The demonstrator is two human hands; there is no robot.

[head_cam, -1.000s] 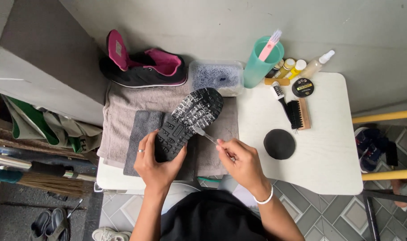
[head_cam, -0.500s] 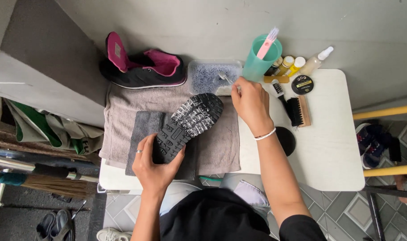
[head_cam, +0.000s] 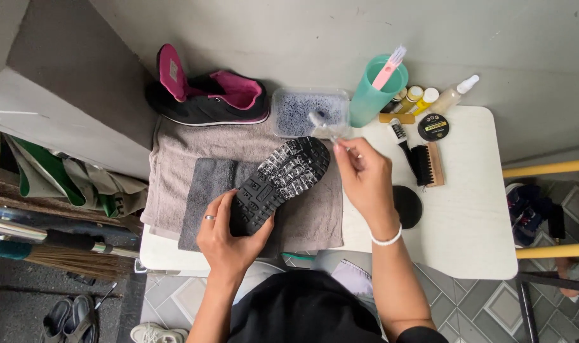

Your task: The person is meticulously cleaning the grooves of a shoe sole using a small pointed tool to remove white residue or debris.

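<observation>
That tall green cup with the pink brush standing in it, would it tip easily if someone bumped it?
Probably yes. The green cup is tall and narrow, and looks like light plastic. The pink brush leans out over its rim, which likely adds top weight. It stands close to the small bottles, so a knock might topple those too.

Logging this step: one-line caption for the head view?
Left hand steadies upturned shoe on towel; right hand holds small brush over tub.

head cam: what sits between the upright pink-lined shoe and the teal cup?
In the head view, a clear rectangular tub of foamy water lies between the pink-lined shoe and the teal cup. The right hand holds a small brush at its near edge.
</observation>
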